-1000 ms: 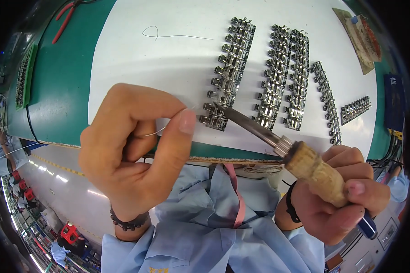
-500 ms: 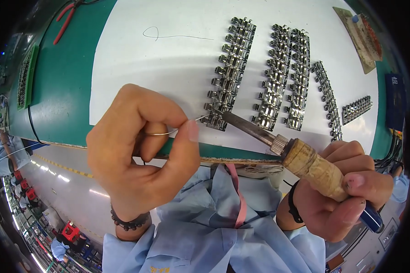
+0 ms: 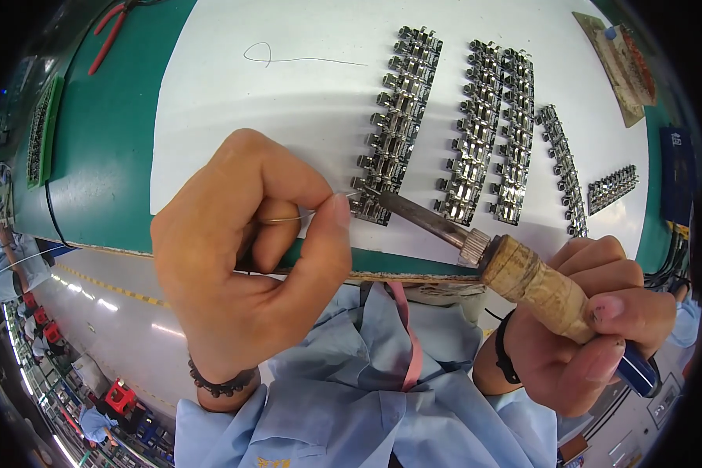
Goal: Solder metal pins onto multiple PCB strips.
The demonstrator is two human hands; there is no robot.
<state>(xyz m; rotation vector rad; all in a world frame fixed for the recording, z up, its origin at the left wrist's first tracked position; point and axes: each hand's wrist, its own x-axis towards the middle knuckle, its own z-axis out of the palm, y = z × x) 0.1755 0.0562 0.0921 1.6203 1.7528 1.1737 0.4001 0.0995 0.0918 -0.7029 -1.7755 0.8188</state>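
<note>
My left hand (image 3: 249, 242) pinches a thin, silvery solder wire (image 3: 282, 219) between thumb and forefinger, a loop of it running behind the fingers. Its short end points at the near end of a long strip of shiny metal clip-like parts (image 3: 398, 125). Wrapped in my right hand (image 3: 593, 335) is a soldering iron (image 3: 534, 285) with a worn tan handle. The iron's tip lies at that strip's near end, close to the wire; whether they touch is too small to tell. To the right, two similar strips (image 3: 472, 132) lie side by side.
A narrower strip (image 3: 560, 164) and a short one (image 3: 612, 189) lie farther right on the white sheet (image 3: 304, 101). Beyond are a loose wire (image 3: 312, 60), red-handled pliers (image 3: 105, 47), a green tray (image 3: 43, 132) and a board with a reddish-brown block (image 3: 628, 70). The table edge (image 3: 398, 275) runs nearest me.
My left hand has moved slightly up and to the right, and less wire shows beyond its fingertips. The right hand and soldering iron stay nearly in place.
</note>
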